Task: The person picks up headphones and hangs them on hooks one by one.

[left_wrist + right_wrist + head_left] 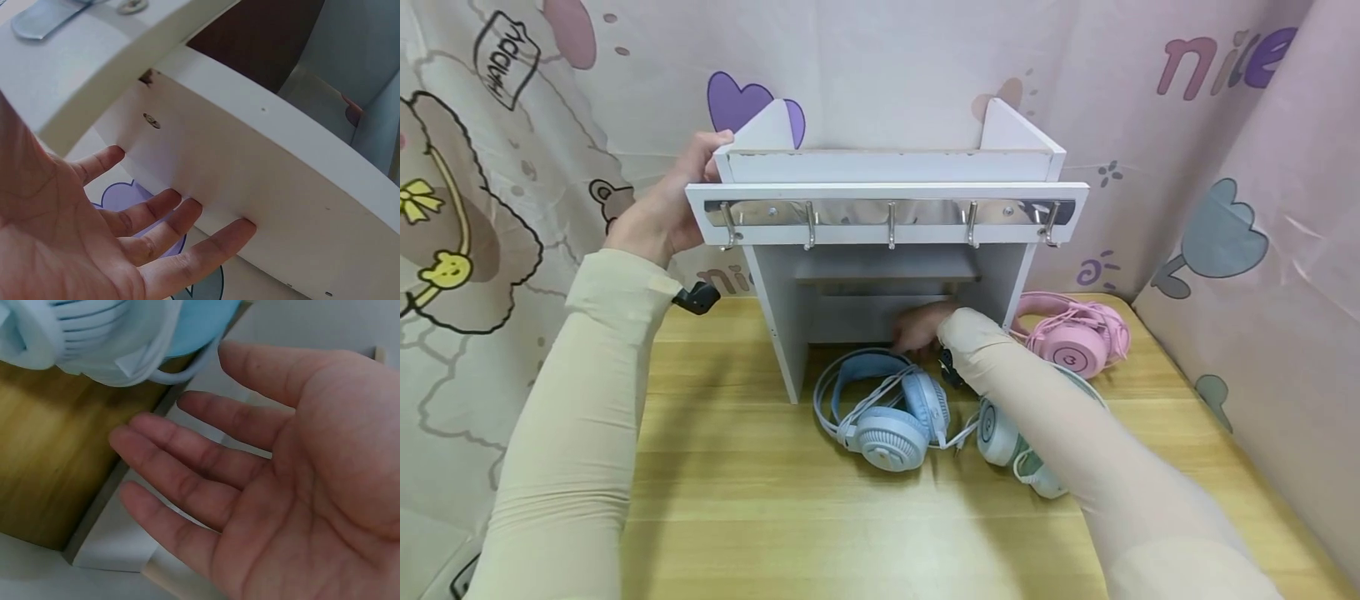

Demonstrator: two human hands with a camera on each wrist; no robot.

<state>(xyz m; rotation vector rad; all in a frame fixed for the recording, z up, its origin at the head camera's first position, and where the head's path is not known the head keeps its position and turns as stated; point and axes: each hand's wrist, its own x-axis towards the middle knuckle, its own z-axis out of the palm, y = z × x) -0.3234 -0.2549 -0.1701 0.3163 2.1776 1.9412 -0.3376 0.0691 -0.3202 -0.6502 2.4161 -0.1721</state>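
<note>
A white shelf unit (891,169) stands on the table, with a hook rail (853,212) across its front. My left hand (662,204) is at its upper left side; in the left wrist view several fingertips (240,232) touch the outer side panel (206,150). Inside the lower opening, my right hand (922,325) reaches just behind the light blue headphones (891,437), which lie at the unit's foot. In the right wrist view that hand (262,469) has its palm showing, fingers spread and loosely bent, with nothing in them. Part of the headphones (100,337) shows near its thumb.
Pink headphones (1075,340) lie right of the unit. Green and white headphones (997,433) are partly hidden under my right sleeve (1060,417). The wooden table (760,492) stretches in front, and printed curtains (895,58) hang behind and at both sides.
</note>
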